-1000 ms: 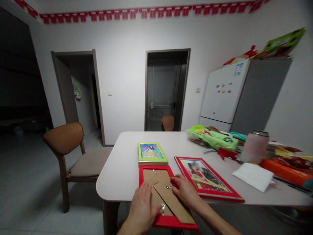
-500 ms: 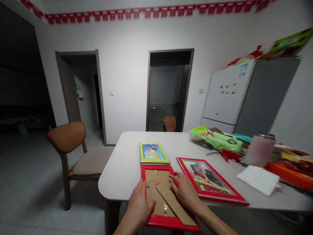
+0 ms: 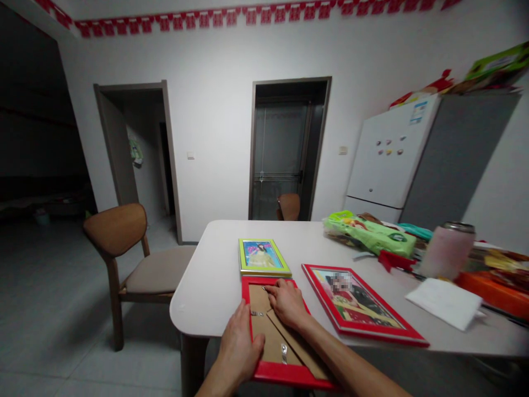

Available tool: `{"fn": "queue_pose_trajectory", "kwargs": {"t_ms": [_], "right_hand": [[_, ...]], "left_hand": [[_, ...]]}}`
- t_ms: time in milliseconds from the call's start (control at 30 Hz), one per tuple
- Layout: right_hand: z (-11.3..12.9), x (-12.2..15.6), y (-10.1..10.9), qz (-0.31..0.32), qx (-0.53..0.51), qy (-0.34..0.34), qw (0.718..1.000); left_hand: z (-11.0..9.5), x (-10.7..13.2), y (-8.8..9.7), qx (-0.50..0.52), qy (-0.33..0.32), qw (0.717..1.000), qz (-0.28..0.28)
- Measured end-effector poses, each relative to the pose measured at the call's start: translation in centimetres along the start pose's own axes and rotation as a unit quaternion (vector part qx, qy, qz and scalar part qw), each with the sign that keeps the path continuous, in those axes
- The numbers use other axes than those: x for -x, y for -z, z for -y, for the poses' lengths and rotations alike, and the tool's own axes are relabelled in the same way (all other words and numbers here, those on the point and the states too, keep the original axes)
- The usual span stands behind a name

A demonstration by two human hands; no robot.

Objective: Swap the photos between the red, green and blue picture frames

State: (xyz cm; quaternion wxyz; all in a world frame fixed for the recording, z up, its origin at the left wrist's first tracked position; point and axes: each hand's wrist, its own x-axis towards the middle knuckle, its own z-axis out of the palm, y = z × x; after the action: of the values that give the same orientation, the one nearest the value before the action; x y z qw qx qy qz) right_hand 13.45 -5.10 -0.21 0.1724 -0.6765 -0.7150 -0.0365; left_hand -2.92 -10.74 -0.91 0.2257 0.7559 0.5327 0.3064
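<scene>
A red picture frame [image 3: 273, 372] lies face down at the near edge of the white table [image 3: 206, 281], its brown backing board and metal clips showing. My left hand [image 3: 239, 347] grips the frame's left edge, thumb pressed on the backing. My right hand [image 3: 287, 303] rests on the upper part of the backing, fingertips at the top clip, fingers held together. A small green frame [image 3: 262, 257] with a photo lies just beyond. A larger red frame [image 3: 359, 306] with a photo lies face up to the right.
A wooden chair [image 3: 128, 253] stands left of the table. On the right side of the table lie a green packet [image 3: 370, 232], a pink bottle [image 3: 448, 248], a white paper [image 3: 444, 302] and an orange box [image 3: 494, 292]. A fridge [image 3: 397, 160] stands behind.
My right hand moved from the frame's right-side clip up to the top clip. My left hand slid a little towards the frame's left edge. The view shifted slightly.
</scene>
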Motion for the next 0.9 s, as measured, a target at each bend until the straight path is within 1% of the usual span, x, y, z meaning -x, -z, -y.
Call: {"fn": "queue_pose_trajectory", "kwargs": {"t_ms": [67, 133, 267, 300, 367, 467, 567, 633, 733, 833, 900], "right_hand": [[0.2, 0.3, 0.2, 0.005, -0.001, -0.004, 1.000], [0.6, 1.0, 0.5, 0.004, -0.020, 0.009, 1.000], [2.0, 2.6, 1.0, 0.021, -0.101, 0.090, 0.991], [2.4, 2.9, 1.1, 0.026, -0.115, 0.102, 0.988], [3.2, 3.1, 1.2, 0.021, -0.131, 0.104, 0.986], [3.8, 2.7, 1.2, 0.002, -0.135, 0.081, 0.988], [3.7, 2.5, 1.4, 0.013, -0.142, 0.081, 0.986], [3.2, 2.8, 1.9, 0.033, -0.162, 0.102, 0.981], [1.8, 4.2, 3.6, 0.071, -0.201, 0.136, 0.968], [0.4, 5.9, 5.7, 0.146, -0.216, 0.155, 0.953], [-0.2, 6.8, 6.8, 0.195, -0.216, 0.163, 0.943]], "left_hand": [[0.2, 0.0, -0.1, 0.002, -0.004, 1.000, -0.002], [0.3, 0.0, -0.2, 0.006, -0.006, 1.000, -0.004], [0.4, 0.0, -0.3, 0.020, -0.009, 1.000, -0.013], [0.3, 0.0, -0.3, 0.021, -0.010, 1.000, -0.013], [0.2, 0.0, -0.3, 0.018, -0.007, 1.000, -0.010], [0.1, 0.0, -0.2, 0.002, -0.004, 1.000, -0.003], [0.1, 0.0, -0.2, -0.030, -0.002, 1.000, 0.009], [0.2, -0.1, -0.2, -0.048, 0.004, 0.999, 0.016], [0.2, 0.0, -0.1, -0.060, 0.005, 0.998, 0.022], [0.0, 0.1, 0.0, -0.061, 0.005, 0.998, 0.018], [-0.1, 0.2, 0.0, -0.060, 0.007, 0.998, 0.011]]}}
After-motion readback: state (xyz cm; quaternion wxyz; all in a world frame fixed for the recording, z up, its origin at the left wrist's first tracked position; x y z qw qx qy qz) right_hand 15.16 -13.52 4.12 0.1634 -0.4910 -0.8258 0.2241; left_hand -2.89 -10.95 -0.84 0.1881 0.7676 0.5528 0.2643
